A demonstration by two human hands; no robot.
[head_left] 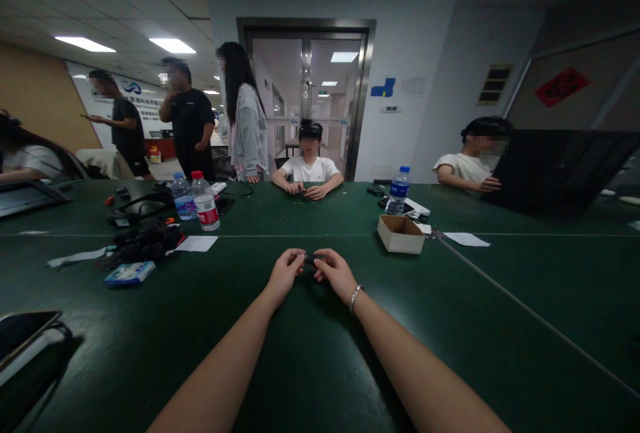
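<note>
A wide green table [320, 366] fills the view, with several people seated or standing along its far edge. Toward its right part, near the middle seam, stands an open cardboard box [401, 234]; nothing can be made out inside it from this angle. Beyond the box stands a water bottle [399, 190] with a blue label. Toward the far left stand two more bottles [199, 200], one red-capped, next to a heap of black cables [143, 243], a sheet of paper [197, 243] and a flat blue packet [129, 274].

At the table's middle, both forearms reach forward and the hands meet. The left hand [285, 272] and the right hand [336, 272], a bracelet on its wrist, pinch a small dark part [311, 259] between their fingertips, each hand closed narrowly on one end. The part's long axis runs left to right, bridging the two grips, so neither hand is nearer to it. It sits just above the tabletop; what it is cannot be told, being too small.
</note>
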